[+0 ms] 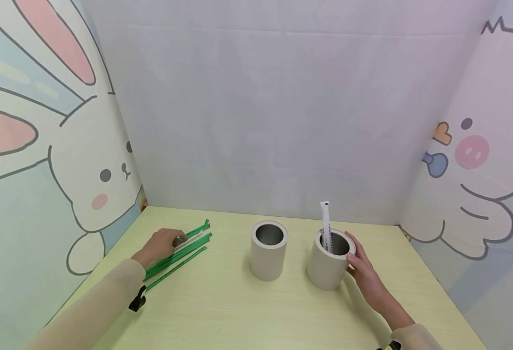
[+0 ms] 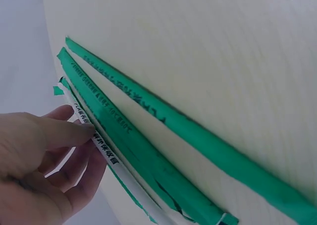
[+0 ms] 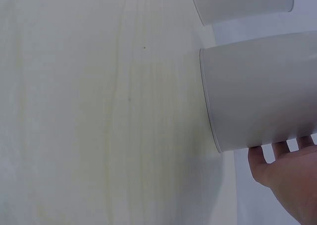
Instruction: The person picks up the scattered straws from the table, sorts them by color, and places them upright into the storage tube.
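Note:
At the left of the table lie several long green-wrapped straws with dark printing. Among them is a white-wrapped straw, pinched between the thumb and fingers of my left hand. My right hand holds the right-hand grey-white cup by its right side, thumb toward the front and fingers curved around behind. White-wrapped straws stand in that cup, leaning on its rim; their exact number is unclear. The right wrist view shows the fingertips touching the cup wall.
A second grey-white cup stands upright in the middle of the pale wooden table, left of the held one. A pale curtain hangs behind. Cartoon-printed panels rise at both sides.

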`<state>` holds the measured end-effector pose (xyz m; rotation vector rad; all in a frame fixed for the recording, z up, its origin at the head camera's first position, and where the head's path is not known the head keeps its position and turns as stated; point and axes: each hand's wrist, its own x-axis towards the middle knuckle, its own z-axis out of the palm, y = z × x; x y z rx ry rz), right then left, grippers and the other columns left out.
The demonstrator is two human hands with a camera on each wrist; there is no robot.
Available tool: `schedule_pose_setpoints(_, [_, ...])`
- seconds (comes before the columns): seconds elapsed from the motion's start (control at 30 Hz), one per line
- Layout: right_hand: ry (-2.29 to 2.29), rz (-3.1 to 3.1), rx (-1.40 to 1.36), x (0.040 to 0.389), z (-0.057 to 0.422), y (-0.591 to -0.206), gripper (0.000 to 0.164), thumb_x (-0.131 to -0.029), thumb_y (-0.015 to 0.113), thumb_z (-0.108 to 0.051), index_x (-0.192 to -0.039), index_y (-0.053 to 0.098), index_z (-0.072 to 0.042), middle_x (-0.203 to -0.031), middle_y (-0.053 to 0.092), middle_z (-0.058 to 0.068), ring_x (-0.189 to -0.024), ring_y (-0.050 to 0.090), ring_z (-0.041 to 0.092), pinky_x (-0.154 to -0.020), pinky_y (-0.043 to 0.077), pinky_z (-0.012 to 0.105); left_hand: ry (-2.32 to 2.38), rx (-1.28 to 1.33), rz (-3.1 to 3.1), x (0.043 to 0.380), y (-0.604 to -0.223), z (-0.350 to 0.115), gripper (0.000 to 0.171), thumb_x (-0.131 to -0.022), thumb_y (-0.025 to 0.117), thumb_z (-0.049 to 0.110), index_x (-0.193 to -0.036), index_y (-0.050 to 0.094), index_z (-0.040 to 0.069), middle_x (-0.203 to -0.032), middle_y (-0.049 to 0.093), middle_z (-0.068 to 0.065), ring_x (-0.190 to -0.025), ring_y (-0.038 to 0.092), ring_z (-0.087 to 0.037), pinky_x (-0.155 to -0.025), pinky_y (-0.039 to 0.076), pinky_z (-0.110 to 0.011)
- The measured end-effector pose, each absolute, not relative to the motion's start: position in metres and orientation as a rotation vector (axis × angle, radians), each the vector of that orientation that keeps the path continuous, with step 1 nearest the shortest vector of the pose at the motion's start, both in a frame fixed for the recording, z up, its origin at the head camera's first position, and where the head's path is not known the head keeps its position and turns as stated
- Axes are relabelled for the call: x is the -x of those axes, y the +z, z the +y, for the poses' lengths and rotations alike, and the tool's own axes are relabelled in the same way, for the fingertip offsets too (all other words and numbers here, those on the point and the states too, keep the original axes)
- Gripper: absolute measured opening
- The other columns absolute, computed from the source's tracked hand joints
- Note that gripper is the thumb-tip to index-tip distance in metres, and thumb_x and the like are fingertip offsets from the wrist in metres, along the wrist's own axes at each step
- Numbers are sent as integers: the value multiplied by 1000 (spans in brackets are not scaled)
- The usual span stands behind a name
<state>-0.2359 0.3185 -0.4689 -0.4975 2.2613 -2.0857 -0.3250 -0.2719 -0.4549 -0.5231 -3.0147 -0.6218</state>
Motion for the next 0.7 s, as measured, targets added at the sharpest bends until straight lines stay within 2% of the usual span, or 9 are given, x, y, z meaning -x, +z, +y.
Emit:
schedule_pose_setpoints(0.2, [-2080,2266,495,236,318,-468,61,-115,26,-25,-172,4,-21,-168,20,-9,-141,36,-10,-105,38,18,-701,598,-2873,327,-448,-272,42,-89,60,-20,-124,72,1,-100,74,-15,-92,71,-33,-81,60,-53])
schedule_pose_setpoints(0.33, [-2077,2265,491,235,318,-468,60,-116,26,-26,-172,4,-22,-169,19,-7,-141,35,-10,-105,38,17,-793,550,-2795,327,-435,-264,41,-93,65,-16,-130,69,0,-106,74,-19,-94,73,-35,-80,61,-51])
schedule_pose_setpoints(0.7, [-2087,2258,511,236,319,-470,60,-116,26,-25,-172,5,-23,-168,21,-9,-142,36,-9,-105,38,17,-1105,420,-2647,317,-400,-227,45,-101,65,-3,-145,61,8,-122,71,-19,-106,72,-37,-80,63,-44])
